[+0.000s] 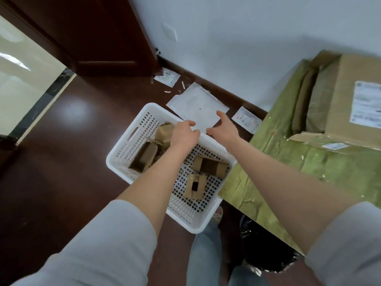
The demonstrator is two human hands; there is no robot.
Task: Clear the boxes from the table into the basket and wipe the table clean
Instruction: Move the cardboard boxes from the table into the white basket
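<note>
Head view. On the dark brown glossy floor [61,162], one white perforated plastic basket [132,145], just beside the corner of one table [288,172] draped in wrinkled olive-green cloth. Inside the basket, four small brown cardboard boxes [210,166], all lying on the dotted bottom: two toward its left side and two toward its right side, close together. Up on the table, one large brown cardboard box [354,112] with a white printed label.

Two grey sleeves [92,244] ending at mid forearm, both hands reaching forward over the basket. Left hand [184,135] at the basket's far rim, partly covering one of the left boxes, fingers [190,123] curled down over that rim and hooked on it. Right hand [223,125] just beside it, fingers [220,114] straight and spread, holding nothing, thumb close to the same rim; contact there impossible to tell.

Beyond the basket on the floor, one large white paper sheet [198,106] and two small white printed packets [167,77], along the base of a white wall [226,38]. At upper left, one dark brown wooden door [92,38].
</note>
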